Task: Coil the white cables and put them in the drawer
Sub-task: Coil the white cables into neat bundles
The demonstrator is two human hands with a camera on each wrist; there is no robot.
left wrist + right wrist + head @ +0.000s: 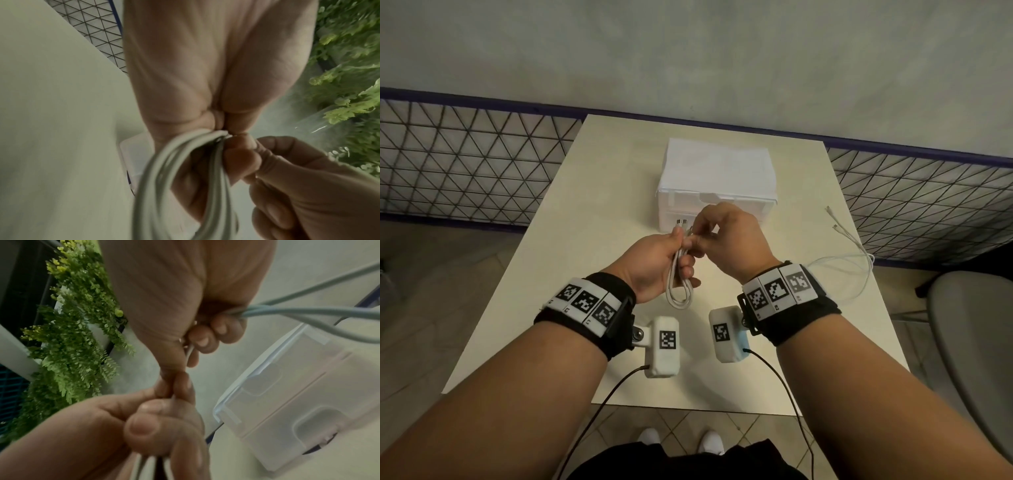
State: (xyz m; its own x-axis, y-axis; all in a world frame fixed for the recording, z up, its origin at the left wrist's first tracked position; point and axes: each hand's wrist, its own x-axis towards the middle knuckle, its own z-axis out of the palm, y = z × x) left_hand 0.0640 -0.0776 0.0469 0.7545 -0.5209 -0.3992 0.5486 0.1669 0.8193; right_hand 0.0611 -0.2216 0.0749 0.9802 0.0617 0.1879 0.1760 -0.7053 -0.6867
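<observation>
My left hand grips a coiled white cable at its top, and the loops hang below the fist above the table. The cable's metal plugs stick up past my left thumb. My right hand pinches a strand of the same cable right against the left fingers. In the left wrist view the coil hangs from my palm. In the right wrist view strands of cable run out of my curled right fingers. The white drawer unit stands just behind both hands.
A second white cable lies loose near the table's right edge, its ends pointing to the back. A wire mesh fence runs behind the table. A grey chair stands at the right.
</observation>
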